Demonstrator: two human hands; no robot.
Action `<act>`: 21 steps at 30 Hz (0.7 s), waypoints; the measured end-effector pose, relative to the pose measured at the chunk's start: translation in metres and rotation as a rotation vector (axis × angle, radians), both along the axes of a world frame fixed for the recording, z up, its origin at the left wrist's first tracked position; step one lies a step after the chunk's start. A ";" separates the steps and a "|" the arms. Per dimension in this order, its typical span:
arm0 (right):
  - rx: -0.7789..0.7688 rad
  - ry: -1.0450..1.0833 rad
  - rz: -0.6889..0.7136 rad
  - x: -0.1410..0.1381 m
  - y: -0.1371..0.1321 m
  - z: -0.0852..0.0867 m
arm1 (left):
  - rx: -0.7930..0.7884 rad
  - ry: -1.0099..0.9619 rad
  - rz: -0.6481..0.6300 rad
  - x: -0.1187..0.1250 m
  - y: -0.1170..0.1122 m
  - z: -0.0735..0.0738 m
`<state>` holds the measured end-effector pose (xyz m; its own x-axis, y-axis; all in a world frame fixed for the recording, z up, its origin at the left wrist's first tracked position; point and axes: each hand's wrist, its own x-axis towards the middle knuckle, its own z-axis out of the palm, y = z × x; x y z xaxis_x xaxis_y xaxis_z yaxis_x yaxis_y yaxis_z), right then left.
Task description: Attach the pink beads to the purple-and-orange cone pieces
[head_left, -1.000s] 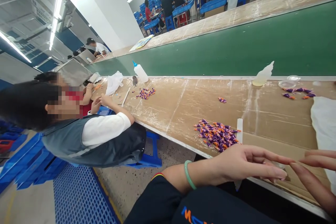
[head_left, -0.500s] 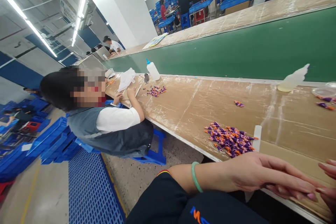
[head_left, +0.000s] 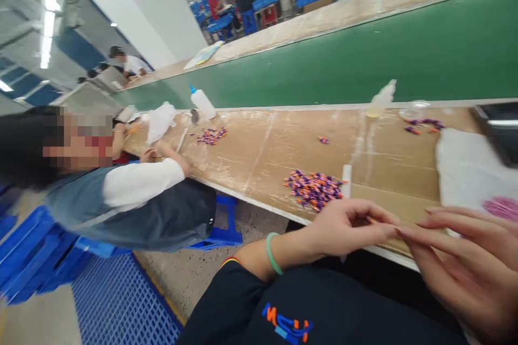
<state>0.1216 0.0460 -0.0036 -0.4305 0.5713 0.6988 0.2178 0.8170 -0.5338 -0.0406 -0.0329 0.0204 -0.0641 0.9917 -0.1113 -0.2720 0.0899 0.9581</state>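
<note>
My left hand, with a green bangle at its wrist, is closed in a pinch over the bench's near edge. Its fingertips meet those of my right hand, whose fingers are also pressed together. Whatever lies between them is too small and hidden to name; only a speck of orange shows by the left fingers. Just beyond my left hand is a pile of small purple-and-orange pieces. A flat white strip lies against its right side. Pink pieces rest on a white cloth beyond my right hand.
A co-worker sits at the left, hands on the bench, near a smaller pile and a white bottle. A translucent bottle stands by the green belt. A black tray is at the far right.
The view has swung right, bringing the white cloth, pink pieces and black tray into sight. My right hand now shows much more fully, and my left fingers are more bent, fingertips still together.
</note>
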 end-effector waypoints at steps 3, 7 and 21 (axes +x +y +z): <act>0.078 0.059 0.045 -0.008 -0.008 0.018 | -0.015 0.115 0.020 -0.001 0.001 0.006; -0.099 0.113 0.104 -0.013 -0.006 0.021 | -0.017 0.097 0.047 -0.003 0.005 0.008; -0.084 0.065 0.101 -0.007 -0.002 0.025 | -0.037 0.276 0.057 -0.001 0.009 0.019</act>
<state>0.1142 0.0441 0.0210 -0.4437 0.5853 0.6786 0.0996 0.7848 -0.6117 -0.0420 -0.0235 0.0395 -0.1526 0.9812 -0.1181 -0.0071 0.1184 0.9929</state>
